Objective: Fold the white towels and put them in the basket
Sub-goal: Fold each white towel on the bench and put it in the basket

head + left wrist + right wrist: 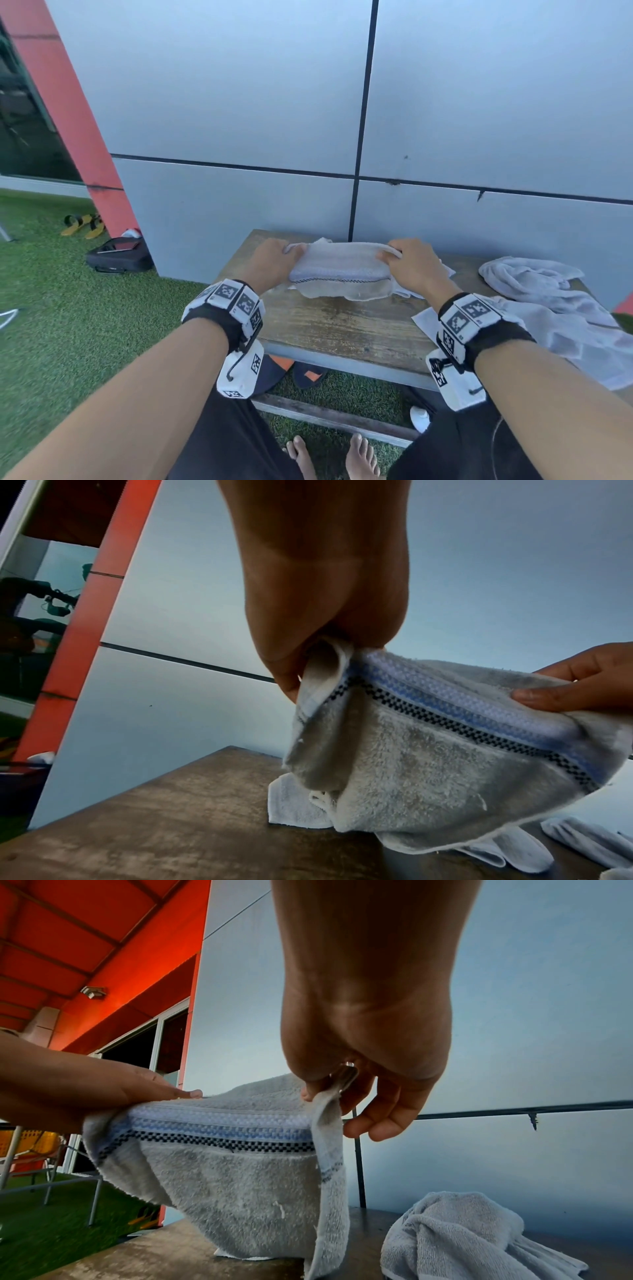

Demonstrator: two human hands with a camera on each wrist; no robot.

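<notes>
A white towel (pixel 340 263) with a blue and black checked stripe (pixel 445 707) hangs between my two hands above the far part of the wooden table (pixel 335 329). My left hand (pixel 274 260) pinches its left corner (pixel 325 664). My right hand (pixel 411 260) pinches the right corner (pixel 329 1096) between thumb and forefinger. The towel's lower edge touches the table top, over another white cloth (pixel 294 807). No basket is in view.
A crumpled white towel (pixel 527 277) lies at the table's right end, and another spread towel (pixel 568 335) drapes over the near right edge. A grey panel wall (pixel 239 102) stands right behind the table. Sandals (pixel 291 370) lie under it; a black bag (pixel 118 257) sits on the grass at left.
</notes>
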